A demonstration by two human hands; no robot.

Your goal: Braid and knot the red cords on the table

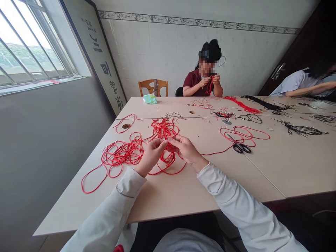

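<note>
**Red cord (172,136) pinched in two hands above pale table (168,199)**

The pale table is strewn with red and black cord. Across it, red strands are held by a seated person (194,84) in maroon. A loose red tangle (123,154) is spread to the left of a bundle of braided red cords (160,128), above whose near part the red cord is held. It is gripped by the left hand (154,153) and the right hand (187,150), thumb and forefinger pressed together on each, tips nearly meeting; the remaining fingers are bent, partly hidden. Black-handled scissors (241,148) are seen at right, beside looped red cord (246,131).
</note>
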